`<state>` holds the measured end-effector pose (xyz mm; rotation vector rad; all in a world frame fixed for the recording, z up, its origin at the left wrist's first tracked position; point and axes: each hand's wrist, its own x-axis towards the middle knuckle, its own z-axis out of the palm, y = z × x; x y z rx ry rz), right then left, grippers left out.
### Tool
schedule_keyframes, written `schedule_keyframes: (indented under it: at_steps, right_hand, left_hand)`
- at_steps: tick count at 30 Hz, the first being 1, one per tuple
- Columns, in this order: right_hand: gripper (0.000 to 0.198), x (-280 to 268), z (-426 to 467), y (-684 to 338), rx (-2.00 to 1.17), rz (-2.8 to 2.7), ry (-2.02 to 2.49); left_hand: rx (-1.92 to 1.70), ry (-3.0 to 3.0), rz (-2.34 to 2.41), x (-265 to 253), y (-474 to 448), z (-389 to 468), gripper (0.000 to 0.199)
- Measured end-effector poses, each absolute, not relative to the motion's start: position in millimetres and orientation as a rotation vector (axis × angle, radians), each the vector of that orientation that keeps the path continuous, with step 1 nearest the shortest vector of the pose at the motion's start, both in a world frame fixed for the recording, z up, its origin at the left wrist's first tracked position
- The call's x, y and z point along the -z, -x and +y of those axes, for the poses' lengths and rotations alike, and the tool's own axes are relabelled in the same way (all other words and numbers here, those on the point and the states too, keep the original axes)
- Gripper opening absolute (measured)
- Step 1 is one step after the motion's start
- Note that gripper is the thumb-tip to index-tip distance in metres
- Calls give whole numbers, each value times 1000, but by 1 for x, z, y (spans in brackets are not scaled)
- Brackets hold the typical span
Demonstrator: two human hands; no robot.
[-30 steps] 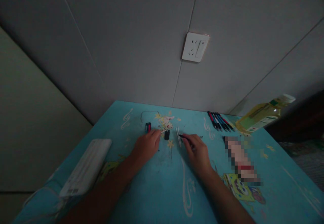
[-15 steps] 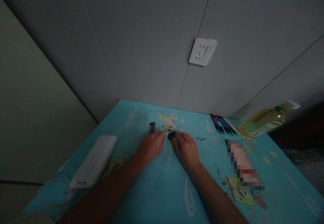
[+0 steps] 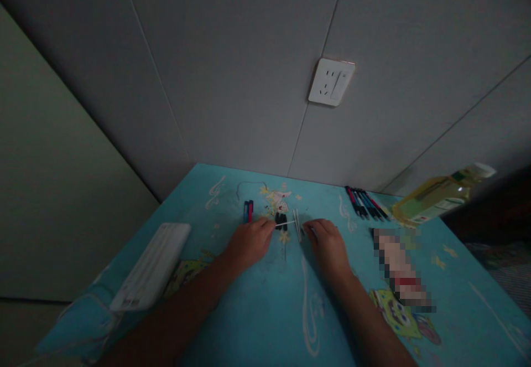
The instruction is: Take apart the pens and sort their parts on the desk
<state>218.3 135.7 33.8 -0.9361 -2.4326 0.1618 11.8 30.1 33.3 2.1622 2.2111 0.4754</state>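
My left hand (image 3: 252, 239) pinches a thin white pen refill (image 3: 286, 223), which points right across the table. Just beyond its fingertips lie several short black pen parts (image 3: 281, 221), side by side. Two more white refills (image 3: 297, 226) lie lengthwise between my hands. My right hand (image 3: 328, 246) rests low over the table to their right, thumb and fingers pressed together. Something small and dark shows at its fingertips, too small to name. Blue and red pen barrels (image 3: 248, 211) lie beyond my left hand.
Several pens (image 3: 365, 203) lie in a row at the back right, beside a bottle of yellow liquid (image 3: 435, 198). A blurred-out flat item (image 3: 400, 270) is on the right. A white power strip (image 3: 153, 267) lies left. A wall with a socket (image 3: 332, 82) bounds the back.
My right hand has moved right, away from the black parts, uncovering them and the two refills. It now covers the spot where small wavy dark pieces lay. My left hand keeps its refill.
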Motion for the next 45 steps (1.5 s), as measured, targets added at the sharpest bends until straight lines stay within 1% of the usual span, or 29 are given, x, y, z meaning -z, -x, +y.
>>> schedule_keyframes:
  at_steps: [4,10,14,18,21,25,30,33,37,45]
  right_hand:
    - [21,-29,140,-228,-59,-2408,1096]
    - [22,-23,134,-222,-21,-2484,1123]
    - [25,-30,131,-221,-87,-2445,1107]
    - [27,-38,126,-218,-212,-2383,949]
    - [25,-39,121,-214,-263,-2404,843]
    - [18,-38,121,-213,-271,-2462,829]
    - [19,-47,128,-224,-136,-2400,1000]
    - [19,-50,128,-228,-31,-2351,1140]
    - [18,-45,118,-222,74,-2390,1248]
    - [16,-33,101,-206,106,-2495,1257]
  left_hand:
    - [-469,-2089,2324,-32,-7,32,28]
    - [-449,-2114,2267,-29,-9,32,27]
    - [-438,-2202,2148,-30,-11,31,28]
    - [-375,-2241,2124,-33,-13,30,28]
    - [-370,-2290,2097,-34,-15,29,29]
    - [-408,-2298,2085,-34,-16,28,30]
    - [-563,-2191,2194,-26,-9,31,31]
    - [-538,-2138,2263,-22,-5,33,30]
    - [-508,-2157,2239,-22,-5,33,31]
    - [-452,-2163,2225,-27,-6,30,27]
